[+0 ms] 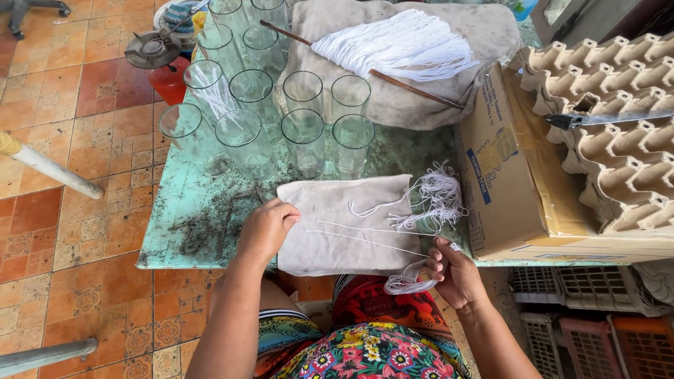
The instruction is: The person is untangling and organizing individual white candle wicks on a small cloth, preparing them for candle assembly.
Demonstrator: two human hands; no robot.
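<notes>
- as seen from the head cam, person sits at a worn green table (189, 210), both hands over a small grey cloth (337, 242) laid at the near edge.
- left hand (265, 228): fingers bent, tips pressing the cloth's left edge; nothing clamped in it, just resting on fabric.
- right hand (455, 272): at the cloth's lower right corner, fingers pinched together on a small bundle of white strings (407, 283) that loops out below the table edge.
- a few single white strands (351, 226) lie stretched across the cloth, running twd the right hand.
- loose tangle of white string (439, 200) sits at the cloth's upper right corner, just beside a cardboard box (516, 189).
- egg trays (611, 119) stacked on the box, w/ a knife (604, 118) lying across them.
- behind the cloth: cluster of clear drinking glasses (305, 140), upright, packed close; some hold white strands.
- further back: larger grey cloth (421, 98) w/ a thick hank of white cords (400, 45) hung on a thin brown stick (414, 85).
- far left corner: red container (168, 81) w/ dark round lid, partly behind the glasses.
- plastic crates (583, 316) on the tiled floor, right side, under the box.
- floral clothing (365, 344) on the lap, bottom of view.
</notes>
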